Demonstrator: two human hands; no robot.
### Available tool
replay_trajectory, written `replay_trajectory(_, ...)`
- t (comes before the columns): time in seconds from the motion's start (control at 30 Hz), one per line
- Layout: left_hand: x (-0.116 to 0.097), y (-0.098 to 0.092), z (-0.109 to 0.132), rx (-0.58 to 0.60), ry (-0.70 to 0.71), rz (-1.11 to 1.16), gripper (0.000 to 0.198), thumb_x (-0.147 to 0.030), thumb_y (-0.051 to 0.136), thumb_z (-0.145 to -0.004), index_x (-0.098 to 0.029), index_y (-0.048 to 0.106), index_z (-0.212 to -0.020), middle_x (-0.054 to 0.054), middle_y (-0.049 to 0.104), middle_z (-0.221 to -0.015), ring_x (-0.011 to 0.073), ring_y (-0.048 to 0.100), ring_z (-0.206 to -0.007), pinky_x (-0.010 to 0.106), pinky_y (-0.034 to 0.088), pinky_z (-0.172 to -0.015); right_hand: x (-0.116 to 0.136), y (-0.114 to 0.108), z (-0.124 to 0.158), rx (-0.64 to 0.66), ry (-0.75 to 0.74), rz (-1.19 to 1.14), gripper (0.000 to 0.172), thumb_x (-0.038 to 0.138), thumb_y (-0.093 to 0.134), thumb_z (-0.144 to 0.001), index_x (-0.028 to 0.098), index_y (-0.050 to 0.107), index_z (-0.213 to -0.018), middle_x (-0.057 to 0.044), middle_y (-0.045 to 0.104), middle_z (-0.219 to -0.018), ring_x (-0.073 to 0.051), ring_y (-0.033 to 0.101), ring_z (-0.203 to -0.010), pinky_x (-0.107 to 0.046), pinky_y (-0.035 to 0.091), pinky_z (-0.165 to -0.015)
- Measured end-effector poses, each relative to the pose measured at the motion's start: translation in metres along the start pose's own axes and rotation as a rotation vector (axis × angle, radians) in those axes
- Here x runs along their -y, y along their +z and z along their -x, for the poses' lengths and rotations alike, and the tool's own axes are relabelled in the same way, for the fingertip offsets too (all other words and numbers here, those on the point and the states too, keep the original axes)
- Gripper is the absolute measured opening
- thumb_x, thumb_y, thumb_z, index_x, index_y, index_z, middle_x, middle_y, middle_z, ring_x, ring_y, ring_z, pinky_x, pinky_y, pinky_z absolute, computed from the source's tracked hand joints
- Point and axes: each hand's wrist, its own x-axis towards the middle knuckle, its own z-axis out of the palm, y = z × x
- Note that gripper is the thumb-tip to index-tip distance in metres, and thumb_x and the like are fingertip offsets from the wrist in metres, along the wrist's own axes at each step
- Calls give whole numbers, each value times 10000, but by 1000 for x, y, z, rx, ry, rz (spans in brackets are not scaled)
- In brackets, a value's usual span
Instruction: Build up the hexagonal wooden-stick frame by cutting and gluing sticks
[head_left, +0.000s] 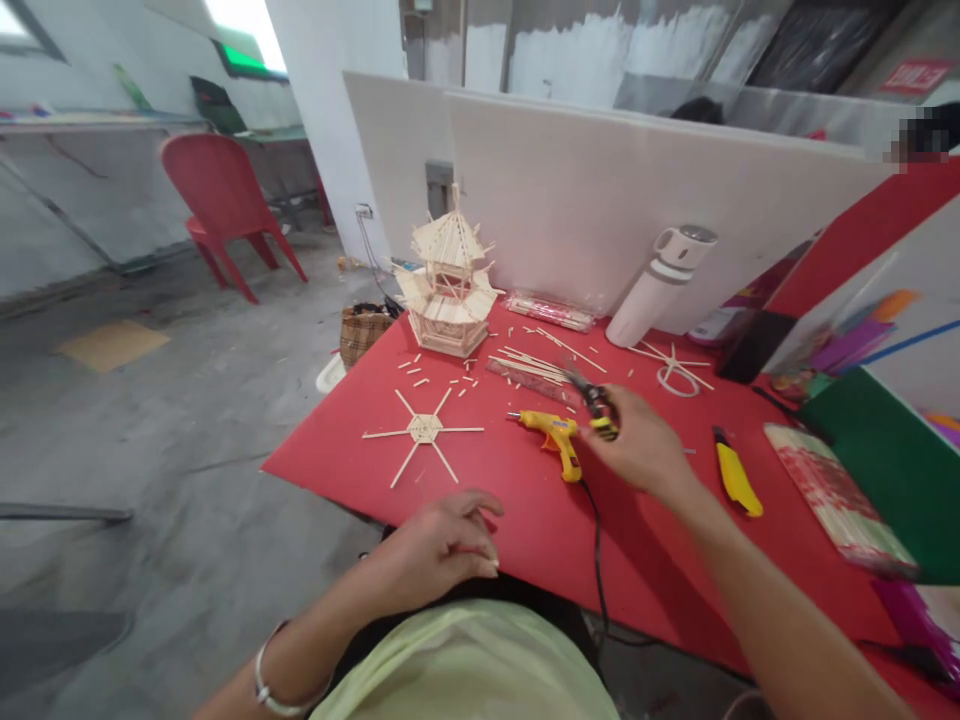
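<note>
My right hand (641,445) is closed around a small pair of cutters (596,402) with black and yellow handles, just right of the yellow glue gun (555,437) lying on the red table (525,520). My left hand (446,545) rests at the table's near edge, fingers curled, with nothing visible in it. A six-armed star of wooden sticks (424,430) lies left of the glue gun. A stick-built pagoda model (450,280) stands at the far left corner. Loose sticks (532,362) lie scattered behind the glue gun.
A white flask (660,285) leans against the white partition. A yellow utility knife (736,475) lies to the right, beside a bag of sticks (836,500). A second stick star (675,370), a woven basket (361,330) and a red chair (221,205) are around.
</note>
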Motion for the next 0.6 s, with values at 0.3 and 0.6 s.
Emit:
replay_trajectory(0.3, 32, -40, 19, -665, -571, 406, 346, -418, 792, -649, -139, 687, -826, 22, 645, -568, 153, 618, -508, 210, 399, -454, -104, 38, -84, 182, 275, 182, 619, 698, 601, -729, 186, 662, -1071, -169, 641, -869, -336, 626, -835, -415, 384, -658)
replay_trajectory(0.6, 55, -79, 7, -704, -722, 536, 401, -493, 810, -649, -123, 669, -712, -36, 504, -430, 47, 376, -341, 183, 230, -358, -6, 20, -38, -143, -66, 35, 429, 510, 385, -960, 213, 675, -1072, -113, 690, -1000, -277, 635, -887, -337, 396, -694)
